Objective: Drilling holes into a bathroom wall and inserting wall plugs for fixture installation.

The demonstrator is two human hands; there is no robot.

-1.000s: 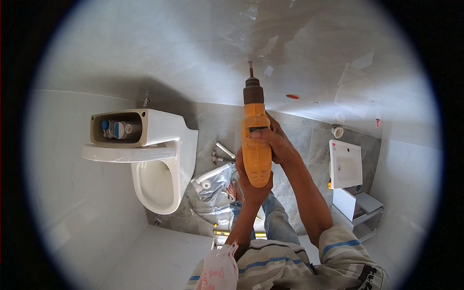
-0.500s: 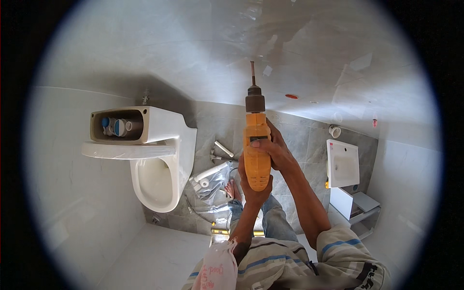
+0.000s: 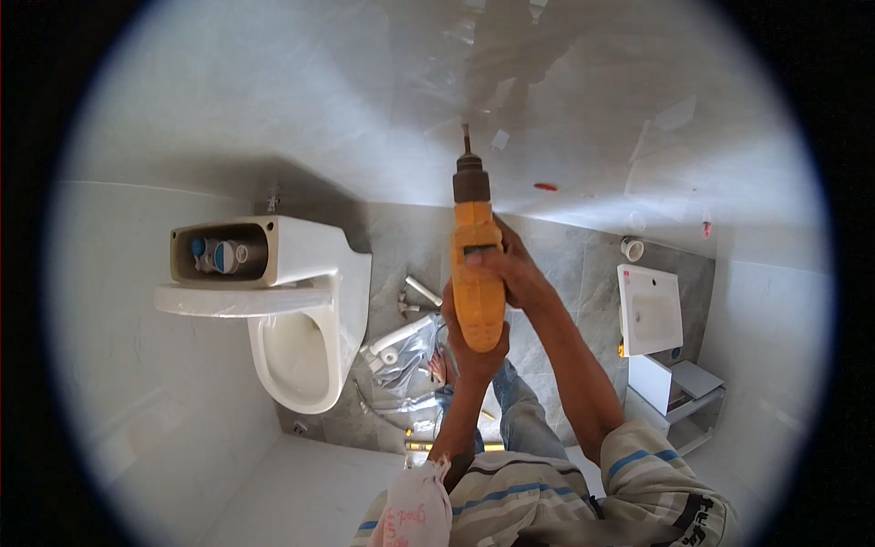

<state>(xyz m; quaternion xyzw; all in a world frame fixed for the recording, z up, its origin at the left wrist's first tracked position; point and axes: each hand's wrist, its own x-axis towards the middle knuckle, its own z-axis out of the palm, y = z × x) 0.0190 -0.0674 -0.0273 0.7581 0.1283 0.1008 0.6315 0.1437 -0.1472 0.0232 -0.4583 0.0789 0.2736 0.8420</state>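
Observation:
An orange power drill point(image 3: 479, 305) points away from me at the glossy grey wall point(image 3: 365, 100). Its thin bit point(image 3: 467, 139) meets the wall at the tip, and only a short length shows ahead of the dark chuck point(image 3: 471, 182). My left hand point(image 3: 476, 362) is wrapped under the rear of the drill, its fingers partly hidden by the body. Closed round the drill's right side, my right hand point(image 3: 515, 269) lays its thumb over the dark switch area.
A white toilet point(image 3: 351, 301) stands at left with its tank open. Plastic-wrapped white pipe parts point(image 3: 401, 351) and a yellow level point(image 3: 456, 447) lie on the grey tiled floor. At right are a white basin point(image 3: 652, 310) and a white cabinet point(image 3: 674, 392).
The drill has moved closer to the wall and slightly left, and less of its bit shows. Both hands keep their hold. The view has shifted a little.

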